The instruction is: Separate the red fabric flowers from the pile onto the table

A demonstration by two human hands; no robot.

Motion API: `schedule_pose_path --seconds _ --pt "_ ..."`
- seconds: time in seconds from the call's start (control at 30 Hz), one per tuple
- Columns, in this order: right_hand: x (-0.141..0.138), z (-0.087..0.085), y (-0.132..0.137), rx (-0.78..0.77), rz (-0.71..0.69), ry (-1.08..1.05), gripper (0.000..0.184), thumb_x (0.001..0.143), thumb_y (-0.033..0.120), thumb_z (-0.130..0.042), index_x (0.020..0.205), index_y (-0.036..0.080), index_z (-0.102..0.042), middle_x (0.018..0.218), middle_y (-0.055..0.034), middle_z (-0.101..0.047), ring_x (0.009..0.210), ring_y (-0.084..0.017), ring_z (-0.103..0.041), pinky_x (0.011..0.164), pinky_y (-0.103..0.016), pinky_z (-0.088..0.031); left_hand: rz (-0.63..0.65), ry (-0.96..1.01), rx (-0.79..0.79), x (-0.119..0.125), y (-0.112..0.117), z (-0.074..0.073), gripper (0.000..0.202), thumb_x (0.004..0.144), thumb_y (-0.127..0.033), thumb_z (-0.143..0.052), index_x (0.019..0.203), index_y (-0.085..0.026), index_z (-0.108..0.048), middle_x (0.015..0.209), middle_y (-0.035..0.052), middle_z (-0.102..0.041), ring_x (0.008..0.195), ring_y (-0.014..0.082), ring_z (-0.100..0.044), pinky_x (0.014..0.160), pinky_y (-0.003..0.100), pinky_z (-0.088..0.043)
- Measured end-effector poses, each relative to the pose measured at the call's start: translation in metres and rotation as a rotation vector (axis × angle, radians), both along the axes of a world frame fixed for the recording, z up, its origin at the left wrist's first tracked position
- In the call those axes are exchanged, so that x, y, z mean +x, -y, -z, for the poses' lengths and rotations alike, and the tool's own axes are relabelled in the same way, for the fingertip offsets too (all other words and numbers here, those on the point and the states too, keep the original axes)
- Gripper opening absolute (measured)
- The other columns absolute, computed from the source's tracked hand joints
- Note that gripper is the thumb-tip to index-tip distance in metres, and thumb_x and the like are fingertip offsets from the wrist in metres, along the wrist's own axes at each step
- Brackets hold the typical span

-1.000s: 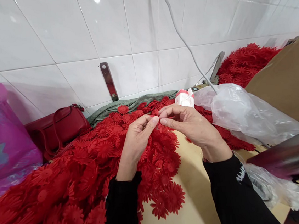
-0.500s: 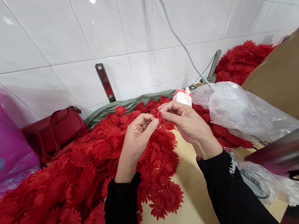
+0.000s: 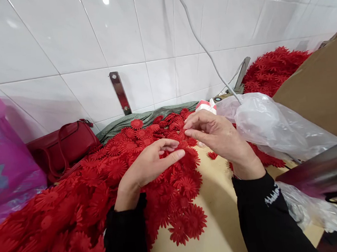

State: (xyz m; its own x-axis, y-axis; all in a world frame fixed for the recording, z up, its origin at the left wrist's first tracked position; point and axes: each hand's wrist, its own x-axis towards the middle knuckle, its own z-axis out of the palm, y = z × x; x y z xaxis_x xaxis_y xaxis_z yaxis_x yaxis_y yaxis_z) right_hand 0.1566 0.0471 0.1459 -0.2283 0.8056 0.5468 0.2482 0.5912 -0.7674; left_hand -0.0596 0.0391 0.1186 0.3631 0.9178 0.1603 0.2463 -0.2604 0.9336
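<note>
My left hand (image 3: 152,161) hovers over the heap of red flower-shaped pieces (image 3: 112,168), its thumb and fingers apart with nothing between them. To its right, my right hand (image 3: 218,137) is raised above the far part of the table. Its thumb and index fingertip are curved towards each other with a small gap, and I see nothing held there. A small red flower piece (image 3: 212,155) lies on the bare tabletop below the right hand. More flat red petal shapes (image 3: 193,219) spread at the heap's near right edge.
A pink plastic bag (image 3: 6,159) and a dark red handbag (image 3: 65,147) stand at the left. On the right are a clear plastic bag (image 3: 264,116), a metal container (image 3: 326,169) and brown cardboard (image 3: 324,89). A grey cable (image 3: 198,38) hangs before the tiled wall.
The fingertips held a red flower piece between them; now both hands have let go and moved apart. The small flower piece under the right hand has come into sight.
</note>
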Motion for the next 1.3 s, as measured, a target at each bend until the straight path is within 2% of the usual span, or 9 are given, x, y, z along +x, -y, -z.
schedule_pose_path --seconds 0.1,0.23,0.37,0.5,0.63,0.9,1.03,1.17,1.3 --pt "-0.007 -0.001 0.004 0.023 -0.041 0.068 0.009 0.088 0.017 -0.071 0.092 0.023 -0.064 0.1 -0.0021 -0.065 0.092 -0.017 -0.062 0.084 -0.034 -0.053 -0.014 0.204 -0.014 0.012 -0.001 -0.004 0.032 0.093 -0.049 -0.066 0.101 -0.02 -0.075 0.101 0.005 -0.074 0.093 0.0191 -0.066 0.088 0.031 -0.052" --pt "-0.011 0.001 0.006 0.033 -0.05 0.094 0.021 0.088 0.016 -0.072 0.103 0.024 -0.059 0.107 -0.0022 -0.062 0.093 -0.016 -0.064 0.087 -0.035 -0.056 -0.017 0.328 -0.055 0.021 -0.004 -0.003 0.027 0.085 -0.043 -0.077 0.093 -0.018 -0.073 0.09 0.0009 -0.071 0.082 0.0138 -0.061 0.082 0.026 -0.049" --pt "-0.011 0.0 0.01 0.103 -0.006 0.154 0.03 0.088 0.018 -0.073 0.113 0.025 -0.059 0.118 -0.0045 -0.062 0.098 -0.018 -0.065 0.091 -0.038 -0.057 -0.12 0.411 -0.056 0.02 -0.007 0.002 0.028 0.083 -0.043 -0.08 0.084 -0.017 -0.07 0.082 -0.0011 -0.067 0.076 0.0113 -0.056 0.076 0.024 -0.045" --pt "-0.013 -0.006 0.014 0.173 0.033 0.192 0.021 0.089 0.021 -0.074 0.107 0.027 -0.066 0.118 -0.0056 -0.063 0.102 -0.02 -0.064 0.093 -0.04 -0.057 -0.193 0.484 -0.046 0.02 -0.008 0.004 0.033 0.081 -0.046 -0.08 0.076 -0.017 -0.065 0.073 -0.0033 -0.061 0.067 0.0099 -0.049 0.069 0.023 -0.042" --pt "-0.015 -0.005 0.012 0.132 0.025 0.148 0.006 0.09 0.02 -0.072 0.093 0.025 -0.07 0.11 -0.0049 -0.068 0.105 -0.021 -0.065 0.088 -0.037 -0.057 -0.147 0.453 -0.011 0.024 -0.008 0.006 0.032 0.084 -0.046 -0.077 0.074 -0.017 -0.065 0.074 -0.0025 -0.06 0.071 0.0109 -0.049 0.071 0.024 -0.042" --pt "-0.008 0.0 0.009 0.001 -0.035 0.112 0.006 0.091 0.028 -0.07 0.095 0.024 -0.073 0.11 -0.0049 -0.072 0.105 -0.02 -0.066 0.091 -0.038 -0.054 -0.234 0.33 0.079 0.029 -0.011 0.011 0.041 0.084 -0.049 -0.075 0.064 -0.017 -0.06 0.064 -0.0035 -0.05 0.063 0.0105 -0.041 0.062 0.024 -0.035" --pt "-0.008 0.001 0.008 -0.095 0.009 0.115 0.007 0.088 0.028 -0.072 0.088 0.022 -0.073 0.096 -0.0037 -0.074 0.091 -0.019 -0.067 0.084 -0.037 -0.053 -0.19 0.307 0.078 0.03 -0.011 0.011 0.038 0.089 -0.049 -0.07 0.068 -0.017 -0.065 0.068 -0.0021 -0.055 0.066 0.0117 -0.045 0.065 0.025 -0.038" --pt "-0.008 0.001 0.003 -0.071 0.041 0.082 0.007 0.086 0.023 -0.068 0.079 0.021 -0.069 0.084 -0.0013 -0.071 0.08 -0.016 -0.063 0.077 -0.034 -0.05 -0.069 0.305 0.044 0.028 -0.008 0.008 0.042 0.096 -0.052 -0.06 0.075 -0.018 -0.071 0.076 0.001 -0.064 0.073 0.0148 -0.055 0.077 0.028 -0.047" --pt "-0.006 0.003 -0.002 -0.074 0.019 -0.009 0.012 0.087 0.025 -0.067 0.077 0.021 -0.065 0.086 -0.0019 -0.07 0.082 -0.016 -0.062 0.076 -0.032 -0.049 -0.015 0.277 0.049 0.023 -0.009 0.007 0.032 0.093 -0.048 -0.068 0.083 -0.018 -0.075 0.086 0.0034 -0.072 0.084 0.017 -0.062 0.089 0.029 -0.049"
